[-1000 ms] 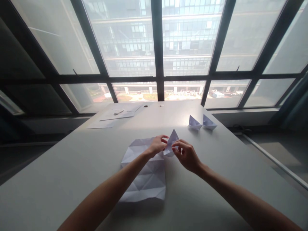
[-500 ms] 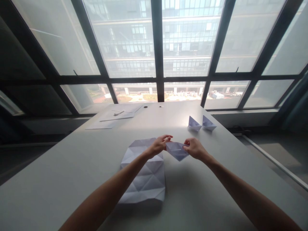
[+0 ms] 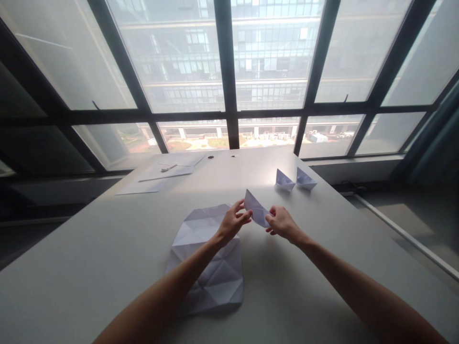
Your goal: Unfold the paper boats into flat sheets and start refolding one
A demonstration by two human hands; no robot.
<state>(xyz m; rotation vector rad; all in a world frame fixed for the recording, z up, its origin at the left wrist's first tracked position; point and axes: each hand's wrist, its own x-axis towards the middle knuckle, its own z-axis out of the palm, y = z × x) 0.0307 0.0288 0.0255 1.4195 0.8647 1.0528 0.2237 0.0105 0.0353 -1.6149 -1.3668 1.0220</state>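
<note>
A small white paper boat [image 3: 256, 210], folded with a peak at its upper left, is held tilted above the table. My right hand [image 3: 283, 222] pinches its right end between thumb and curled fingers. At the left edge is my left hand [image 3: 233, 220], its thumb and bent fingertips against the paper. Beneath the left forearm lies a large creased sheet of paper [image 3: 211, 258], partly covered by the arm. Two similar folded paper boats, one on the left [image 3: 285, 181] and one on the right [image 3: 305, 179], stand farther back on the right.
The white table [image 3: 118, 248] reaches to a large framed window [image 3: 229, 114]. Flat papers [image 3: 143, 185] lie at the back left with a small white object [image 3: 169, 167] on them. A dark round hole [image 3: 211, 157] shows near the far edge.
The held paper boat has turned, so its peak now points up and left instead of its point facing down. Both hands have shifted slightly with it. The view has moved a little.
</note>
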